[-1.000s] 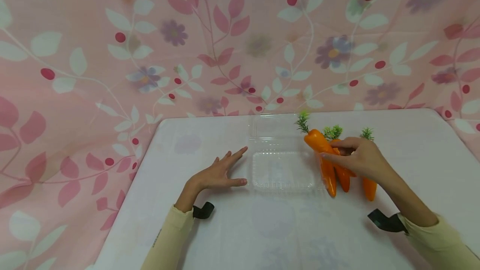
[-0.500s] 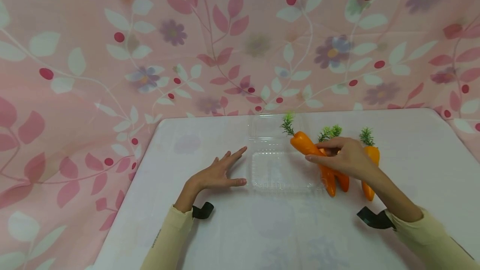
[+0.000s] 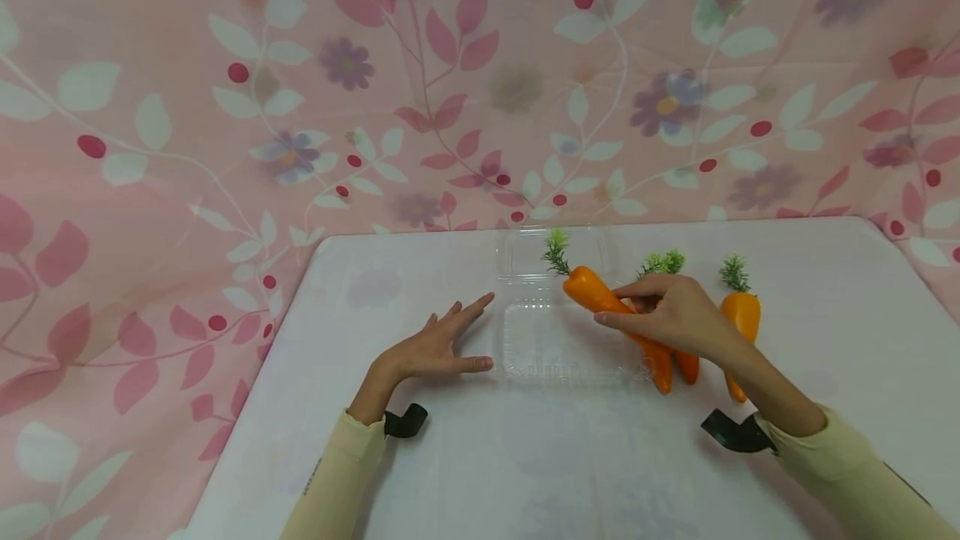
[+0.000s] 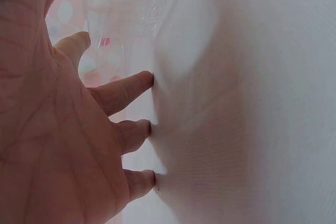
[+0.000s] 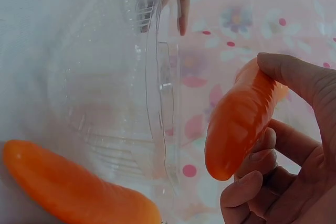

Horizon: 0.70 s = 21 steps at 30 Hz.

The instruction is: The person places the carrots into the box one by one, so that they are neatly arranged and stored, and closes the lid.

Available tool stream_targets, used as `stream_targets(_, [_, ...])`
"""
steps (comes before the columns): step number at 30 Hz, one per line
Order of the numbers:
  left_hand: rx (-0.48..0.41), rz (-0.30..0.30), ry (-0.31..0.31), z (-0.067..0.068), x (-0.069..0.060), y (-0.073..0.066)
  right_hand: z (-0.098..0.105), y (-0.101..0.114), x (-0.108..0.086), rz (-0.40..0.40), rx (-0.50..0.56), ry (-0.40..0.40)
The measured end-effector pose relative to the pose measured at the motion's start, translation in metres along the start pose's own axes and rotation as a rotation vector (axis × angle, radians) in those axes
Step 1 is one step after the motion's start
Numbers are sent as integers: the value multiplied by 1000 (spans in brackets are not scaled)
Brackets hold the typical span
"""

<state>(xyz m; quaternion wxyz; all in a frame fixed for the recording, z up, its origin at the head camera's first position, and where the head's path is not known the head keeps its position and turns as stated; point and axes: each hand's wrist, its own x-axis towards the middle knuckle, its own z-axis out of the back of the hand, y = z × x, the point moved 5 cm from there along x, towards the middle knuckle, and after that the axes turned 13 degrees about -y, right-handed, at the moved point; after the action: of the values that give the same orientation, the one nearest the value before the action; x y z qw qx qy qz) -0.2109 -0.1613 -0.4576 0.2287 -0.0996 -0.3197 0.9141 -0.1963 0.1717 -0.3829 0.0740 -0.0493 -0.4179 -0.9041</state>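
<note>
Fingers (image 3: 652, 284) of the right hand (image 3: 690, 323) pinch 1 orange carrot (image 3: 588, 286) mid-body in head view. Long axis slants: leafy end toward the bench's (image 3: 525, 465) far left corner, other end toward the near right corner. Clear tray (image 3: 562, 348) sits left of and below those fingers, its lid (image 3: 555, 255) folded back by the far edge. Key relation, I judge: carrot is diagonal to tray, leafy end over the tray's far side, right hand nearer. 2 lying carrots (image 3: 662, 369) right of tray; 1 outer carrot (image 3: 742, 319) toward the bench's right edge. Left hand (image 3: 435, 348) spread by tray's left edge, holding nothing.

Left wrist: 3 fingertips (image 4: 144, 80) look to rest on bench; tray contact, can't tell.

Right wrist: thumb above, fingers curled below the carrot; it looks raised clear of the tray rim.
</note>
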Motion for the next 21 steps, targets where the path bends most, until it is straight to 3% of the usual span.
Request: stream_targets(21, [4,3,8,-1,1,1,-29,8,3,47,22,37])
